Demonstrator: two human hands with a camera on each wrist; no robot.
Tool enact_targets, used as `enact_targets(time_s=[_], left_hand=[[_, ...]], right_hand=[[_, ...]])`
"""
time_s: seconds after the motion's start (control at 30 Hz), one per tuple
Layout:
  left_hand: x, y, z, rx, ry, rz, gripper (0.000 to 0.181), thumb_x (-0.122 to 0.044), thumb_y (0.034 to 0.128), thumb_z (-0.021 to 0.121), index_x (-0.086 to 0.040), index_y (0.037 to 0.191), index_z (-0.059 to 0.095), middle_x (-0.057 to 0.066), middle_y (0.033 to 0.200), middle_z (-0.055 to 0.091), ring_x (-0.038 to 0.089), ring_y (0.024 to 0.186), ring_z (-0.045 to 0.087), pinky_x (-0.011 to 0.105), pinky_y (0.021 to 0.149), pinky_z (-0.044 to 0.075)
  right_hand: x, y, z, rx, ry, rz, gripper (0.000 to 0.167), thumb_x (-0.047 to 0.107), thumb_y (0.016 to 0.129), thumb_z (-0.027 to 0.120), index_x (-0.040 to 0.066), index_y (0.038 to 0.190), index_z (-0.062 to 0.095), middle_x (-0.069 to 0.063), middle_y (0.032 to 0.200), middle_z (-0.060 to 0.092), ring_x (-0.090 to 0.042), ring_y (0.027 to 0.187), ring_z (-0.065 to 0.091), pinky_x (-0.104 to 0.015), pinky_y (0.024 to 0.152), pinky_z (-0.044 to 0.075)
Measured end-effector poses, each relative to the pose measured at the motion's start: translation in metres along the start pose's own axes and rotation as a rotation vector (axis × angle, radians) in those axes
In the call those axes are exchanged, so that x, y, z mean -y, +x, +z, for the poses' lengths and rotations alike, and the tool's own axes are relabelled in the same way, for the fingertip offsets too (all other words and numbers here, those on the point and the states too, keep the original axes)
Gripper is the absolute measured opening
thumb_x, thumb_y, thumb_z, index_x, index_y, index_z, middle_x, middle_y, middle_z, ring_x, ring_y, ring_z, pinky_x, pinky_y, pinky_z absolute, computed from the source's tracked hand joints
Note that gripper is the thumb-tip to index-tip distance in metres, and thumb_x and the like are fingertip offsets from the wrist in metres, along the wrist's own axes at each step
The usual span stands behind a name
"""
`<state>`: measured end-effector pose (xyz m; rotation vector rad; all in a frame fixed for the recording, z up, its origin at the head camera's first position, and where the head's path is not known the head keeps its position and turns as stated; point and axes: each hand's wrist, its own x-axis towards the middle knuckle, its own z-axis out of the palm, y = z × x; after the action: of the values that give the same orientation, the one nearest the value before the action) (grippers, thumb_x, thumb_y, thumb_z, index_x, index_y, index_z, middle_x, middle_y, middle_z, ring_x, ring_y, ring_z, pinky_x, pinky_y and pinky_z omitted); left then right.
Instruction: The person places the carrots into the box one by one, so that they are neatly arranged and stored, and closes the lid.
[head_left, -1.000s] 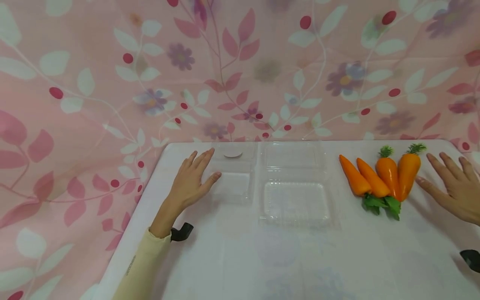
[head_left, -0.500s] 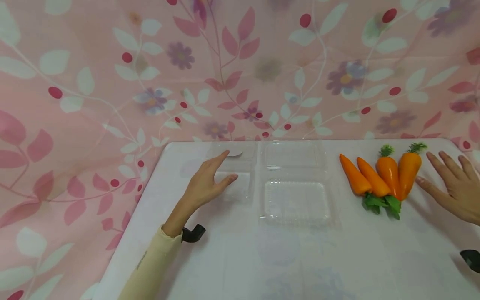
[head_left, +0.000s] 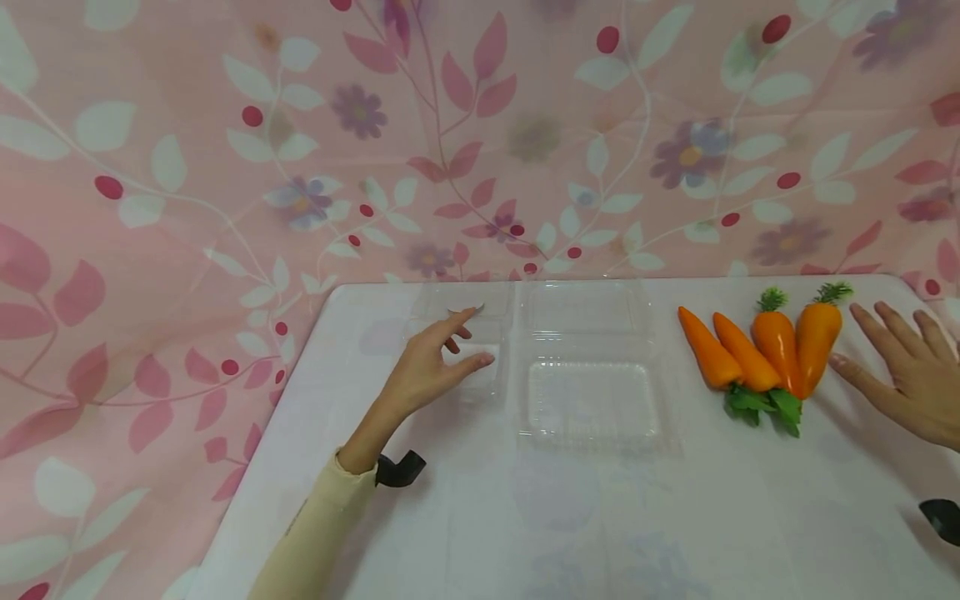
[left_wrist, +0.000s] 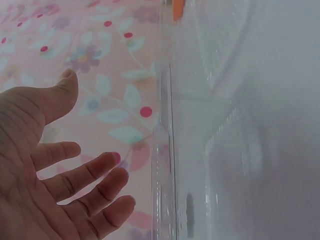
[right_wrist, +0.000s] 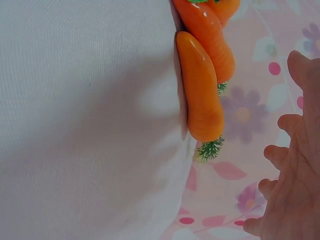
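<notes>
In the head view my left hand (head_left: 431, 362) hovers over a small clear plastic box (head_left: 483, 379) that lies with its lid (head_left: 495, 298) folded back. Its fingers are loosely bent, thumb apart, and hold nothing; the left wrist view shows the same bare palm (left_wrist: 30, 170). To the right, a larger clear plastic box (head_left: 592, 404) lies open beside the small one. My right hand (head_left: 911, 375) is spread above the table, right of several orange toy carrots (head_left: 776, 346) with green tops. Nothing is in it; the right wrist view shows its fingers apart from the nearest carrot (right_wrist: 202, 90).
A white-covered table (head_left: 600, 533) carries everything. Behind it hangs a pink floral cloth (head_left: 480, 150), close to the table's back edge. The larger box's lid (head_left: 585, 310) lies flat toward that edge.
My left hand has moved rightward, from the small box's left side to over it, and its fingers have bent more. The right hand, boxes and carrots have stayed in place.
</notes>
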<state>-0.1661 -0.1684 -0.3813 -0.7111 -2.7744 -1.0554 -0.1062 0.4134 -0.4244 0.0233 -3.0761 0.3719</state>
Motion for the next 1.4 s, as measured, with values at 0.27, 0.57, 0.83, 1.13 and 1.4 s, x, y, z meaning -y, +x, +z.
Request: enact_targets(time_s=[0.27,0.57,0.83,1.13,1.4], left_hand=[[-0.015,-0.001,0.006,0.069,-0.098,-0.063,0.068,-0.043,0.0828,0.079,-0.021,0.142,0.054,-0.003,0.091,0.068,0.012,0.071,0.063,0.030,0.062,0.054],[-0.018,-0.005,0.014,0.189,-0.225,-0.182,0.066,-0.043,0.0841,0.078,-0.023,0.142,0.053,-0.003,0.090,0.071,0.025,0.068,0.071,0.036,0.050,0.055],[-0.023,-0.010,0.015,0.273,-0.269,-0.221,0.064,-0.038,0.0870,0.076,-0.021,0.143,0.051,0.006,0.091,0.074,0.029,0.065,0.071,0.042,0.047,0.056],[-0.030,-0.013,0.016,0.337,-0.341,-0.252,0.060,-0.038,0.0876,0.076,-0.022,0.141,0.053,0.011,0.093,0.075,0.031,0.071,0.072,0.041,0.050,0.056],[-0.033,-0.013,0.026,0.365,-0.387,-0.305,0.062,-0.036,0.0883,0.075,-0.022,0.144,0.050,0.013,0.100,0.074,0.031,0.071,0.072,0.040,0.051,0.057]], right_hand=[[0.000,-0.001,0.001,0.000,0.009,-0.006,0.085,0.050,0.102,0.042,0.005,0.155,-0.006,-0.034,0.155,-0.009,-0.051,0.138,-0.025,-0.065,0.105,-0.019],[0.001,-0.001,0.002,0.012,0.025,-0.003,0.084,0.047,0.103,0.044,0.007,0.155,-0.007,-0.035,0.154,-0.010,-0.055,0.137,-0.023,-0.067,0.101,-0.021],[0.000,-0.002,0.005,0.007,0.030,0.006,0.085,0.049,0.102,0.044,0.006,0.156,-0.006,-0.034,0.155,-0.010,-0.055,0.137,-0.022,-0.069,0.101,-0.019],[-0.001,-0.003,0.005,0.006,0.023,0.010,0.086,0.050,0.102,0.044,0.005,0.155,-0.006,-0.035,0.155,-0.009,-0.053,0.138,-0.022,-0.067,0.104,-0.018],[0.001,-0.004,0.004,0.016,0.023,0.017,0.085,0.049,0.102,0.044,0.005,0.155,-0.006,-0.034,0.155,-0.010,-0.054,0.137,-0.023,-0.067,0.103,-0.018]])
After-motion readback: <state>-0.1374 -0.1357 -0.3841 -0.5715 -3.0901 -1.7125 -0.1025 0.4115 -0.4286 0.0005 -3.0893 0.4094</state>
